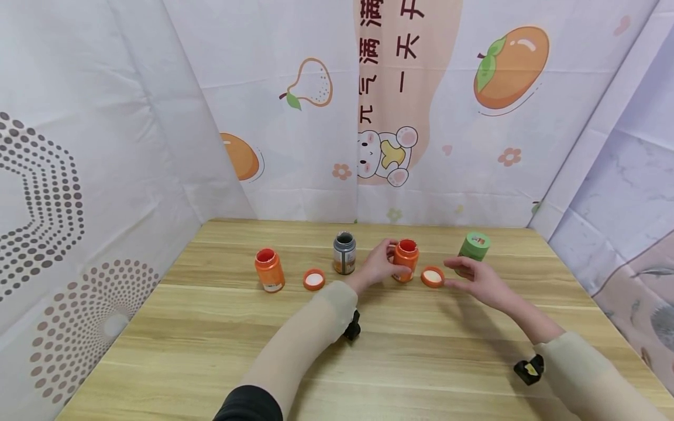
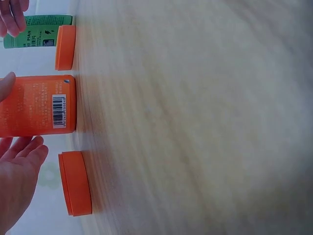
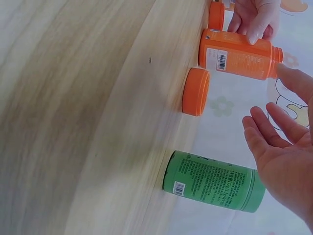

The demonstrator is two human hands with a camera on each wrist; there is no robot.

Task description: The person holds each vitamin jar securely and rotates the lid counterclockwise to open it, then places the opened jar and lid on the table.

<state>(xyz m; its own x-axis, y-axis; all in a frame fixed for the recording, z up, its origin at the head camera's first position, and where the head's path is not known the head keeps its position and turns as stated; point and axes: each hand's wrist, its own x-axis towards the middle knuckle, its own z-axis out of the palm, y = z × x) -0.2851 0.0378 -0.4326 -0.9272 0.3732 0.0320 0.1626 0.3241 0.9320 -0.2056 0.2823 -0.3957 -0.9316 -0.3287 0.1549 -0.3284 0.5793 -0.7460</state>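
My left hand [image 1: 380, 266] is round an open orange bottle [image 1: 405, 257], thumb across its front and fingers at its side and back. The bottle stands upright on the table. An orange cap [image 1: 432, 278], white inside facing up, lies just right of it. Over the table beyond that cap, my right hand [image 1: 481, 283] holds nothing, its fingers spread and loosely bent, as the right wrist view shows. Behind this hand stands a green lidded bottle [image 1: 475, 244], partly hidden in the head view; its printed label [image 3: 210, 178] shows in the right wrist view.
A second open orange bottle [image 1: 270, 272] stands at the left. Another orange cap [image 1: 313, 279] lies inside-up near an open grey bottle [image 1: 344, 254]. A printed curtain [image 1: 295, 202] hangs behind the wooden table [image 1: 421, 362], with cloth walls on both sides.
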